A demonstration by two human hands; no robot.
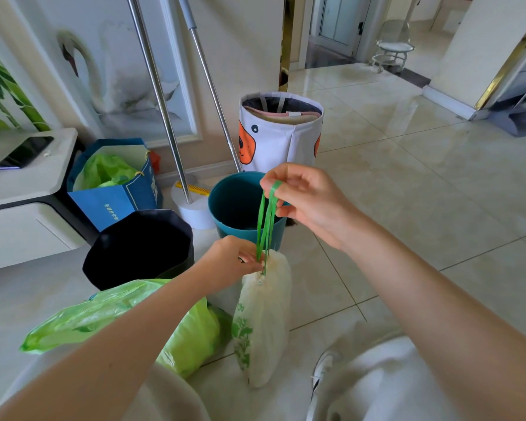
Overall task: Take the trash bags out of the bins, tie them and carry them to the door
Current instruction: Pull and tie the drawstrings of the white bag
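- The black bin [138, 247], left of centre in the frame, still wears its dark liner, so I judge the task is only partly done. If I hurry the knot now, a bag may open on the way to the door.
- The green trash bag [110, 317] lies on the floor at the lower left, under my left forearm. Its mouth looks loose, I cannot see a knot. It could spill if I lift it like this.
- The teal bin [240, 205] in the centre stands without a bag, just behind my hands. A swing of the bag could knock it over.
- The white trash bag [263, 323] hangs in the lower centre, off the floor as far as I can tell. Its neck is gathered, and the weight pulls on the thin plastic there, which may tear.
- My right hand [307, 202], above it, has its grip closed on the green drawstring [266, 220] with thumb and fingers. The loops are thin and may slip out or snap if I pull too hard.
- My left hand [231, 262] pinches the bag's neck at the base of the string. If this grip loosens, the bag drops.
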